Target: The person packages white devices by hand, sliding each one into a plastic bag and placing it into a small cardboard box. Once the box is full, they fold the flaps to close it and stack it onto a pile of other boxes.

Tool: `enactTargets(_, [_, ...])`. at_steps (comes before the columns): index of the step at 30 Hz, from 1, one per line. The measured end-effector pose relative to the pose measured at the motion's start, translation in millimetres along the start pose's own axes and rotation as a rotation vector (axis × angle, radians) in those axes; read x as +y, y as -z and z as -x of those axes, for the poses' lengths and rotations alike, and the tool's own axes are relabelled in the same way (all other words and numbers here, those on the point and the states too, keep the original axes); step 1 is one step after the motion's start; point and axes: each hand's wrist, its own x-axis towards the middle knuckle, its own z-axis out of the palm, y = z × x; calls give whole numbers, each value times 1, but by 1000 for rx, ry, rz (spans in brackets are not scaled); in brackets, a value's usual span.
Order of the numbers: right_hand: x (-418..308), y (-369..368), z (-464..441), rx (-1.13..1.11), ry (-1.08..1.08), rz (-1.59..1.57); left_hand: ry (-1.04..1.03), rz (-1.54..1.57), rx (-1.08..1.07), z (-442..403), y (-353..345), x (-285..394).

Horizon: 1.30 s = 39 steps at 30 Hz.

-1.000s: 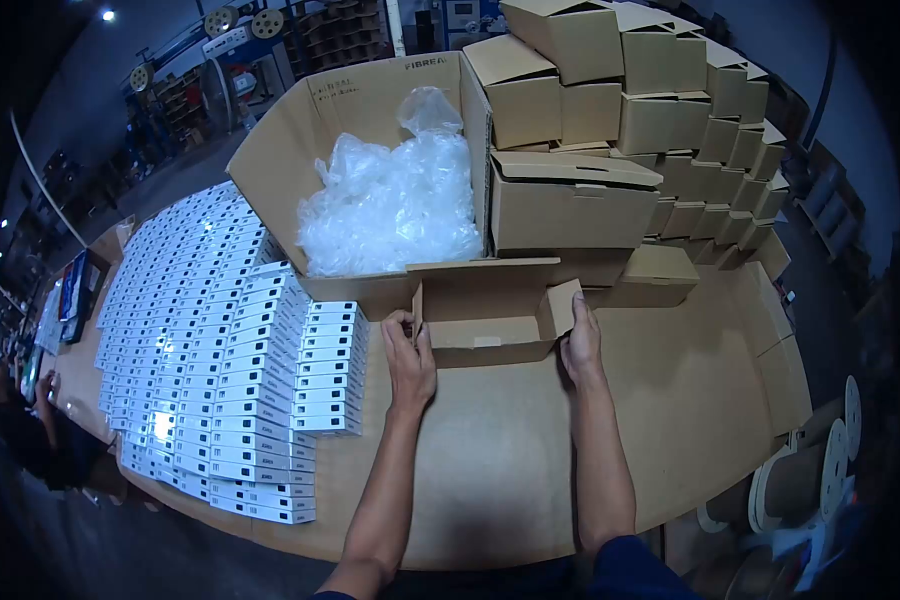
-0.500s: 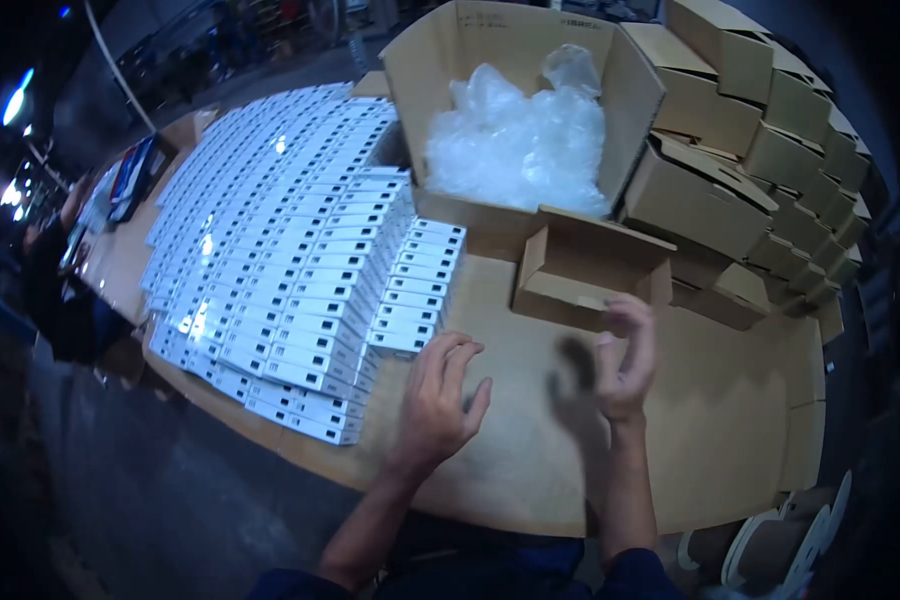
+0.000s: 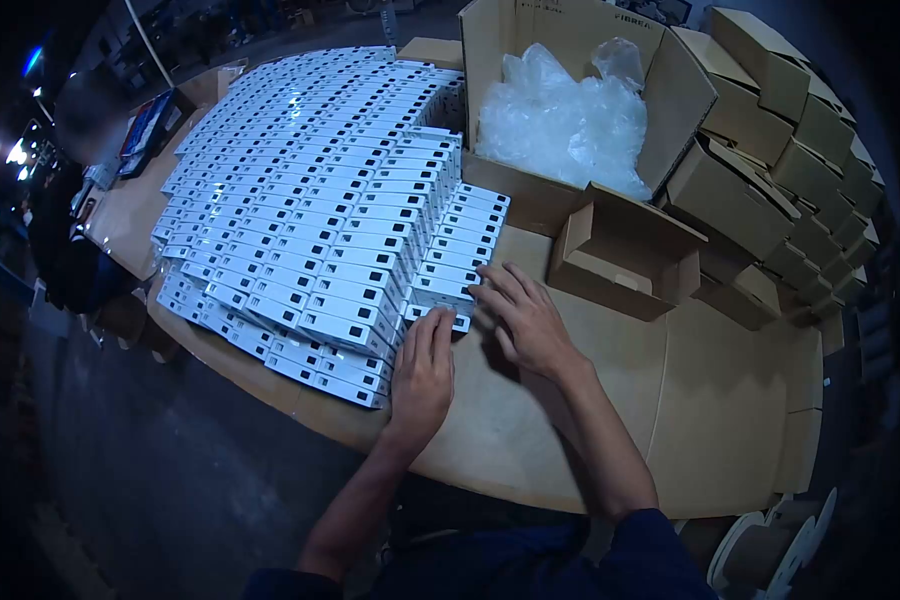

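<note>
Slim white boxes (image 3: 310,220), each with small dark squares on its end, stand packed in long rows on the cardboard-covered table. A shorter row (image 3: 462,235) runs along their right side. My left hand (image 3: 425,385) is at the near end of that row, its outstretched fingertips against the nearest white box (image 3: 437,318). From the right, my right hand (image 3: 530,325) reaches to the same row with spread fingers, the tips touching the box ends and the thumb apart. Neither hand has visibly closed around a box. The undersides of the fingers are hidden.
An open brown carton (image 3: 625,255) lies right of the rows. Behind it, a large carton (image 3: 685,110) holds clear plastic bags (image 3: 565,125). Brown boxes (image 3: 740,195) are stacked at right. White-rimmed reels (image 3: 760,550) sit below the table's right corner. Another person (image 3: 65,220) is at far left.
Both hands, earlier apart over the table, have come to the near end of the short row of white boxes. My right hand moved left; the view shifted a little.
</note>
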Motion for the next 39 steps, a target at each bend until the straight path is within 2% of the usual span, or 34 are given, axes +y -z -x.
enactTargets(2, [-4, 2, 2, -11, -13, -20, 8, 9, 48, -2, -4, -1])
enactTargets(4, [-11, 8, 6, -5, -25, -42, -2, -18, 11, 3, -6, -2])
enactTargets(7, [-40, 38, 27, 3, -145, -246, 5, 12, 23, 12, -1, 4])
enactTargets(9, [-51, 67, 45, -186, -307, -563, 2, 40, 50, 16, 18, 21])
enactTargets(10, [-51, 76, 56, -207, -294, -620, -39, 69, 63, 18, 23, 28])
enactTargets(13, [-51, 104, 62, -423, -523, -927, -182, 166, 126, 8, 29, 48])
enactTargets(15, [-41, 103, 61, -220, -438, -1064, -294, 256, 189, -9, 25, 66])
enactTargets(19, [-6, 96, 36, 163, -330, -1384, -301, 384, -10, -80, 49, 97])
enactTargets(21, [18, 110, 15, 250, -330, -1257, -324, 558, -179, -127, 67, 91])
enactTargets(22, [29, 124, 0, 269, -331, -1144, -357, 668, -106, -157, 63, 84])
enactTargets(23, [38, 137, -17, 327, -357, -1008, -331, 633, 93, -190, 61, 83])
enactTargets(25, [56, 170, -54, 398, -268, -735, -353, 441, 318, -270, 47, 68])
enactTargets(27, [79, 189, -92, 465, -340, -864, -355, 337, 322, -349, 17, 44])
enactTargets(28, [105, 192, -110, 504, -284, -785, -373, 289, 315, -381, -2, 30])
enactTargets(29, [108, 203, -126, 550, -340, -780, -403, 183, 271, -401, -21, 18])
enactTargets(30, [125, 214, -144, 566, -395, -642, -440, 80, 231, -428, -40, 11])
enactTargets(31, [138, 216, -157, 573, -454, -511, -466, -28, 185, -441, -45, 8])
enactTargets(34, [166, 208, -180, 641, -478, -417, -541, -249, -119, -467, -50, 2])
enactTargets(37, [169, 208, -192, 672, -455, -189, -342, -3, -58, -480, -41, 5])
enactTargets(38, [174, 209, -198, 674, -436, -188, -412, 1, 52, -479, -34, 3])
enactTargets(39, [177, 210, -204, 702, -417, -156, -390, 79, 58, -479, -29, 5])
